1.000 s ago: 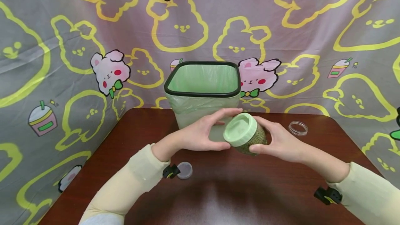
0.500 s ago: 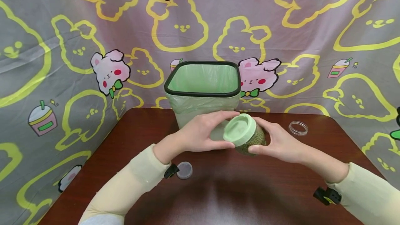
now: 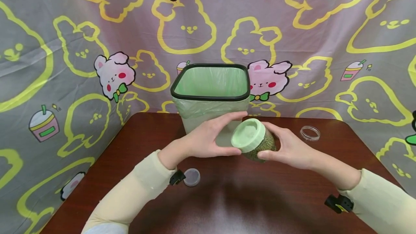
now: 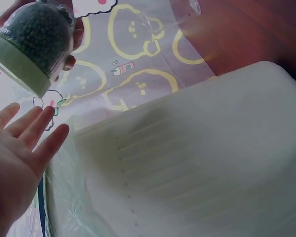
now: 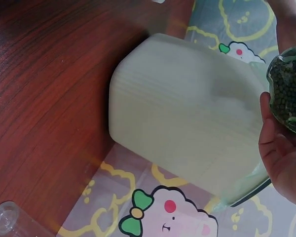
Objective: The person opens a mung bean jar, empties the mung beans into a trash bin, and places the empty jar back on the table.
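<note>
The jar point(image 3: 265, 148), green lid point(image 3: 248, 135) tipped left, is in the right hand's point(image 3: 290, 148) grip, above the table point(image 3: 292, 198), near of the bin point(image 3: 211, 99). The left hand point(image 3: 208, 139) spreads wide beside the lid; thumb contact is unclear.

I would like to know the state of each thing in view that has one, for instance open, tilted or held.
Jar: tilted, containing small green beans, held by the right hand.
Green lid: on the jar; tightness unclear.
Bin: upright, open-topped, lined with a bag.
Left hand: fingers extended, near the lid.
Translucent disc, left: on the table.
Round clear object, right: on the table.
</note>
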